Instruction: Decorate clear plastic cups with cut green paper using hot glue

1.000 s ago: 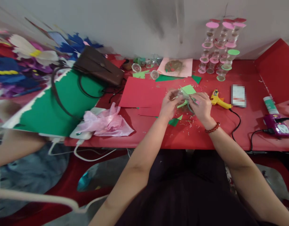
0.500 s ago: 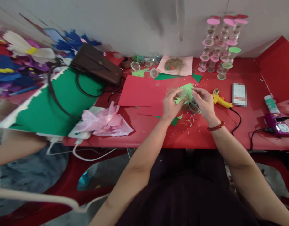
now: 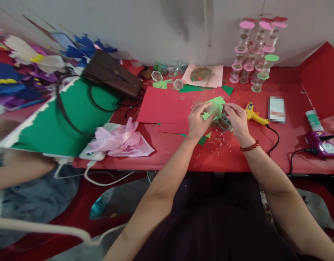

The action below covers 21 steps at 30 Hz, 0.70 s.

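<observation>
My left hand (image 3: 198, 120) grips a small clear plastic cup (image 3: 213, 108), its thumb and fingers curved round the side. Close by on the right, my right hand (image 3: 238, 117) has thumb and forefinger pinched together by the cup's edge; anything between them is too small to make out. Light green paper (image 3: 218, 100) lies behind the cup. Below the hands, a pair of scissors (image 3: 224, 122) with grey-green handles rests on the table, partly covered by my right hand. Thin pale scraps are scattered around it.
A yellow glue gun (image 3: 256, 116) with a black cord lies right of my hands. Stacked cup hourglasses (image 3: 247, 47) stand by the wall. Red paper (image 3: 164, 107), pink plastic (image 3: 123, 141) and a brown bag (image 3: 112, 74) are leftward. Another person's arm (image 3: 20, 168) shows at far left.
My right hand has drawn slightly right, away from the cup, with its fingertips pinched. My left hand and the cup have stayed nearly in place.
</observation>
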### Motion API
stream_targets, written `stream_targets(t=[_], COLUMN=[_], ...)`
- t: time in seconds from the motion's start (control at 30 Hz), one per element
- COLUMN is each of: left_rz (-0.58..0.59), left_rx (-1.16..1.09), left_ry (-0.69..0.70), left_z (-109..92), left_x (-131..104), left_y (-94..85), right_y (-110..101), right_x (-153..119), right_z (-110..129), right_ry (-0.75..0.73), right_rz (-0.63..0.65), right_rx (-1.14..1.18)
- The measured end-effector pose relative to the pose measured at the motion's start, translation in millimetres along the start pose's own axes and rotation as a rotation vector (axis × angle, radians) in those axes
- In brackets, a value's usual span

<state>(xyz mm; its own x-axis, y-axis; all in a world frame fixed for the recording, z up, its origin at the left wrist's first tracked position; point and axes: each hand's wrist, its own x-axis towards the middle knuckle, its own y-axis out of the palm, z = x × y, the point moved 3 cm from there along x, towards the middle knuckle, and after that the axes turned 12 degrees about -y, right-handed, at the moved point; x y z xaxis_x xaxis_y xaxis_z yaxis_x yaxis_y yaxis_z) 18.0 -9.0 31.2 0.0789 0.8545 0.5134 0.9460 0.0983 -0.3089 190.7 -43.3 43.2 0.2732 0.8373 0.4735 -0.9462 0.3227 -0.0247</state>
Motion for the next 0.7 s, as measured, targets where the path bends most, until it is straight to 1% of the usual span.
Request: stream_targets(t=[0.13, 0.2, 0.23, 0.3, 0.4, 0.47, 0.53, 0.7], left_rz=[0.017, 0.023, 0.017, 0.031, 0.158, 0.233, 0.264, 0.327], left_rx=[-0.003, -0.064, -0.125, -0.293, -0.526, -0.59, -0.58, -0.45], left_ry=[0.047, 0.001, -0.054, -0.224, -0.491, -0.58, -0.595, -0.542], left_z=[-7, -9, -8, -2, 10, 14, 13, 5], left_x=[-2, -1, 0, 3, 7, 8, 9, 10], left_y=[-1.2, -2.5, -3.3, -3.4, 1.1, 2.2, 0.0, -7.7], right_y=[0, -1, -1, 0, 1, 2, 2, 3], right_x=[-1, -2, -2, -2, -1, -1, 0, 3], right_z=[3, 6, 8, 11, 15, 16, 15, 13], right_ry=[-0.02, -0.018, -0.01, 0.01, 0.007, 0.001, 0.024, 0.127], right_rz=[-0.023, -0.031, -0.031, -0.018, 0.045, 0.09, 0.128, 0.262], right_rx=[-0.126, -0.185, -0.197, -0.193, -0.169, -0.149, -0.119, -0.01])
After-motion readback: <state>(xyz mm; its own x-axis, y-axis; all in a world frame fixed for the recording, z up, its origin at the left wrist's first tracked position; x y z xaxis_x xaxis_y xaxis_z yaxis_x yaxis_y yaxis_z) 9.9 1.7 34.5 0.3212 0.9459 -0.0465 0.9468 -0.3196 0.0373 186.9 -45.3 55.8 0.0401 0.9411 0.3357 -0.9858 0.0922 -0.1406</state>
